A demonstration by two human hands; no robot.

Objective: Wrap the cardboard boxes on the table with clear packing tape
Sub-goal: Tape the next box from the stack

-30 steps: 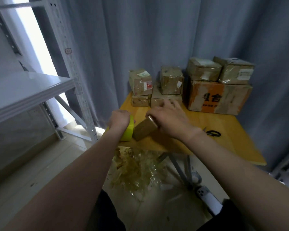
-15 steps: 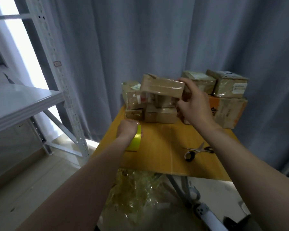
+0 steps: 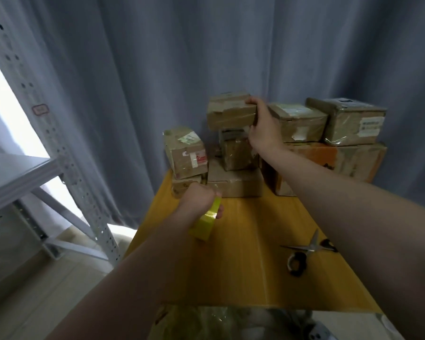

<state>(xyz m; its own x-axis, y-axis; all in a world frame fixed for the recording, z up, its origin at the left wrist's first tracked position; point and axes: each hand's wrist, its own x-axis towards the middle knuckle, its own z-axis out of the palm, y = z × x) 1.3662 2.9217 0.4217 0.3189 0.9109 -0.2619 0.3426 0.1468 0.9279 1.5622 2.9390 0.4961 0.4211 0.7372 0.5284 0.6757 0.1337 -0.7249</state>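
My right hand (image 3: 263, 128) grips the right end of a tape-wrapped cardboard box (image 3: 228, 111), which sits at the top of the middle stack at the back of the wooden table (image 3: 243, 266). Whether the box rests on the box below (image 3: 236, 150) or hangs just above it I cannot tell. My left hand (image 3: 199, 197) holds a yellow-green roll of packing tape (image 3: 205, 223) over the table's left part. More wrapped boxes stand at the back: a left pair (image 3: 184, 153), a flat box (image 3: 233, 182), two on the right (image 3: 297, 121) (image 3: 349, 123) atop an orange box (image 3: 329, 163).
Scissors (image 3: 304, 251) lie open on the table's right side. A white metal shelf rack (image 3: 35, 168) stands to the left. Grey curtains hang behind the table. A heap of crumpled clear tape (image 3: 219, 322) lies below the table's near edge.
My right hand carried the wrapped box from the table's near edge up to the top of the middle stack at the back. My left hand kept hold of the tape roll.
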